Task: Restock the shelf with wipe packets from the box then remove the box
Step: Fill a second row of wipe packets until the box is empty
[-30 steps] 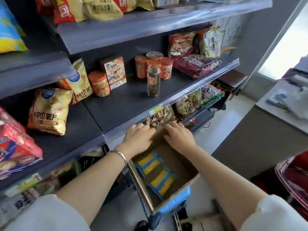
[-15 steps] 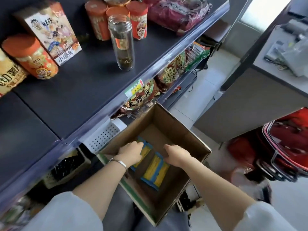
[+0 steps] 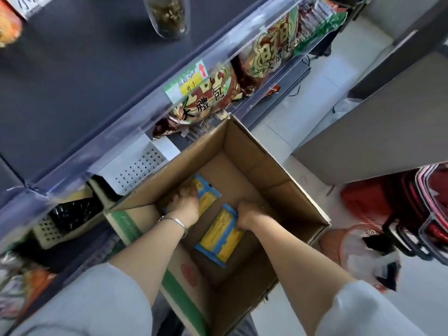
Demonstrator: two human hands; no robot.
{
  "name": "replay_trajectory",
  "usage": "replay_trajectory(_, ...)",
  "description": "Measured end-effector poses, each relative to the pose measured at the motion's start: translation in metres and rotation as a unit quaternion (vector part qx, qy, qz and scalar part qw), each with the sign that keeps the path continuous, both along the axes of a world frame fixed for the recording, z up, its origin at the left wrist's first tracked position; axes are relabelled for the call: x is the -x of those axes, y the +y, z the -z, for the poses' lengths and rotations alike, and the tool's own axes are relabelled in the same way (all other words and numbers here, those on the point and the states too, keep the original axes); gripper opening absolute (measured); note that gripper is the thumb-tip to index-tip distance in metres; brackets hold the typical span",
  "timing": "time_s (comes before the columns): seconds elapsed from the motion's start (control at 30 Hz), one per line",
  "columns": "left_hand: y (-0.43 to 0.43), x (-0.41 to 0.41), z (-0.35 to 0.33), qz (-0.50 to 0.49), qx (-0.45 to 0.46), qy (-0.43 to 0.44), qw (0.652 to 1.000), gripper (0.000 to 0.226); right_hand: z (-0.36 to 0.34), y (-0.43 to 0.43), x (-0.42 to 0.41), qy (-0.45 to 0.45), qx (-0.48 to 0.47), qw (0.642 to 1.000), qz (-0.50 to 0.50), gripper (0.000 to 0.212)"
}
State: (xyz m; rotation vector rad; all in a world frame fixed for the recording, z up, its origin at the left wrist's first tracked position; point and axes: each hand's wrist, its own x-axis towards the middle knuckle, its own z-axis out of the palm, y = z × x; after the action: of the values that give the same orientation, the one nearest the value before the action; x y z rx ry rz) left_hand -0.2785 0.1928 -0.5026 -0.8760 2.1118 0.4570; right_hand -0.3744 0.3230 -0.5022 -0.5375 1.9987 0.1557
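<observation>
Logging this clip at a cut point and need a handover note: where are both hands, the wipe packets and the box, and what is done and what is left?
Left hand: down inside the cardboard box, on the far wipe packet; its grip is not clear.
Right hand: fingers curled over the end of the near wipe packet.
Both packets lie on the box floor. The box stands open below the edge of the dark shelf.
Done: nothing visible; no wipe packet shows on the shelf.
Left: lift both packets out, set them on the shelf, then take the box away.

two wipe packets [image 3: 221, 235] in the box [image 3: 278, 170], box before the shelf [image 3: 72, 81]
</observation>
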Motion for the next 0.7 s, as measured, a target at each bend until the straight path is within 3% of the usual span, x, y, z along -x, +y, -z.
replay_trajectory(0.2, 0.003, 0.001, 0.006, -0.018, 0.068, 0.048, 0.996, 0.058, 0.005, -0.004, -0.002, -0.008, -0.005, 1.0, 0.011, 0.059)
replay_trajectory(0.33, 0.001, 0.004, 0.006, -0.051, 0.021, 0.04, 0.998, 0.036, -0.001, -0.005, 0.002, -0.038, -0.003, 0.999, -0.007, 0.062)
replay_trajectory(0.5, 0.005, 0.011, -0.004, -0.09, -0.064, 0.05, 0.993, 0.031, -0.023, -0.005, 0.004, -0.06, 0.039, 0.997, -0.005, 0.057)
replay_trajectory(0.6, 0.004, 0.013, -0.023, -0.057, -0.026, 0.147, 0.987, 0.022, -0.048, -0.008, 0.013, -0.052, 0.074, 0.996, 0.003, 0.052)
replay_trajectory(0.7, -0.005, 0.01, -0.045, 0.047, 0.106, 0.271, 0.955, 0.024, -0.072, -0.009, 0.022, 0.067, 0.118, 0.991, -0.003, 0.034)
